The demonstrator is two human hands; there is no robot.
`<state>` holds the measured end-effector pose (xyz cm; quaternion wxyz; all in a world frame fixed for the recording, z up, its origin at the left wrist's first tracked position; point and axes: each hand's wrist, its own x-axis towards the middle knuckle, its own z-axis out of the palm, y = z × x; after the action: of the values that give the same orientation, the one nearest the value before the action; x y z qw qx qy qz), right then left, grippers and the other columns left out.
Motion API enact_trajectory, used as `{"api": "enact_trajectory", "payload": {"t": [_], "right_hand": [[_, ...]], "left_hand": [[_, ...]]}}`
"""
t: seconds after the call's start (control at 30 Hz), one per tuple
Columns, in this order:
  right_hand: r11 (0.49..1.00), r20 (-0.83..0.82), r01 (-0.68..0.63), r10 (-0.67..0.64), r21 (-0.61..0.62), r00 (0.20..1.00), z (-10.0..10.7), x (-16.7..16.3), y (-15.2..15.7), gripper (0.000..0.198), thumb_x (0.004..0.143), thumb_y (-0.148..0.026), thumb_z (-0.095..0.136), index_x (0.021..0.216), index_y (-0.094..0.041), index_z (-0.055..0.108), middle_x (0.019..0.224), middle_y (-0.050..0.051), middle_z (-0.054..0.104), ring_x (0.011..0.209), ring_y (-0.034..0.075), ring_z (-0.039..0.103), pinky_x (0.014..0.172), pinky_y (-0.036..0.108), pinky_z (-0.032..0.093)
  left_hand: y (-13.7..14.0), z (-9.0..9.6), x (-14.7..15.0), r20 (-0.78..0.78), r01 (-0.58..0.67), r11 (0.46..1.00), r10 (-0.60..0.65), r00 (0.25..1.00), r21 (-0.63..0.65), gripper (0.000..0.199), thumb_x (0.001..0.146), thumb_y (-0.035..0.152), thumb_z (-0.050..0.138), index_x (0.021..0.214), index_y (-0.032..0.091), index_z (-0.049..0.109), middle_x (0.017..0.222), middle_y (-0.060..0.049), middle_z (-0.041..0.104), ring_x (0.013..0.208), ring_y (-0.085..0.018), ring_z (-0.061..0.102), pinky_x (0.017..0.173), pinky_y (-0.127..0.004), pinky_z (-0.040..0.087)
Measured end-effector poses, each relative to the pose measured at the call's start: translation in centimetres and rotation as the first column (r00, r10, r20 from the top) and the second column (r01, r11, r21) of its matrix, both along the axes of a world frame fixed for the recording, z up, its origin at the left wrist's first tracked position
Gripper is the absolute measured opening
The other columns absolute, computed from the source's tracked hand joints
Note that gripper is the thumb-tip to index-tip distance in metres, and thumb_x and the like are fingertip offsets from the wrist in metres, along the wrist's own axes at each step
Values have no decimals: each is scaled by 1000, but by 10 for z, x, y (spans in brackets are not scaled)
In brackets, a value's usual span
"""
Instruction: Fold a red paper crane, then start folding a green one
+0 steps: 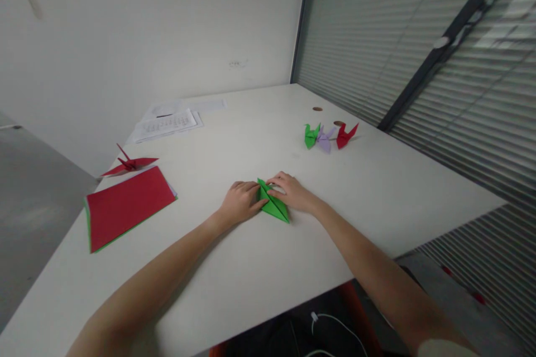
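Observation:
A green folded origami paper (274, 209) lies on the white table between my hands, pointed at its far and near ends, with a crease line down its middle. My left hand (242, 201) grips its left edge, thumb on top and the other fingers curled at the side. From the right, my right hand (291, 189) presses the thumb onto the paper's upper face, its fingers bent around the far part. Some of the far end is hidden by my fingers.
To the left, a red paper crane (130, 164) stands behind a stack of coloured paper (129, 209) with red on top. Printed sheets (167, 124) and a pen lie farther back. Green (310, 136), lilac (324, 140) and red (345, 135) cranes stand at the right, near blinds (397, 56).

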<state>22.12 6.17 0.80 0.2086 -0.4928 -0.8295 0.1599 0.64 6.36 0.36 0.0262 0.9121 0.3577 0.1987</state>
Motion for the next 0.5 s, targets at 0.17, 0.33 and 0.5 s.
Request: {"api": "enact_trajectory", "payload": {"t": [0.17,0.33,0.5], "right_hand": [[998,138,-46,50,-32,989,2,7,-2,43,93,-43,54,132,-26,56,122,10,57,114,27,49,99,46,38],[997,227,-71,72,-14,971,0,5,-1,38,97,-34,48,133,-27,56,126,10,57,115,27,48,99,45,38],[998,305,-15,-4,62,952,-3,-1,-4,40,98,-30,45,137,-22,53,130,11,55,116,28,47,97,43,40]], "left_hand": [[-16,4,7,-68,-52,999,51,996,-17,54,91,53,49,133,19,53,134,-11,60,127,-30,51,112,-53,31],[-22,1,11,-118,-108,990,97,988,-88,68,86,52,51,145,19,39,148,-10,47,139,-36,36,115,-64,17],[-10,3,4,-118,-111,989,99,988,-96,69,83,39,56,146,18,37,150,-10,43,141,-39,31,114,-68,16]]}}
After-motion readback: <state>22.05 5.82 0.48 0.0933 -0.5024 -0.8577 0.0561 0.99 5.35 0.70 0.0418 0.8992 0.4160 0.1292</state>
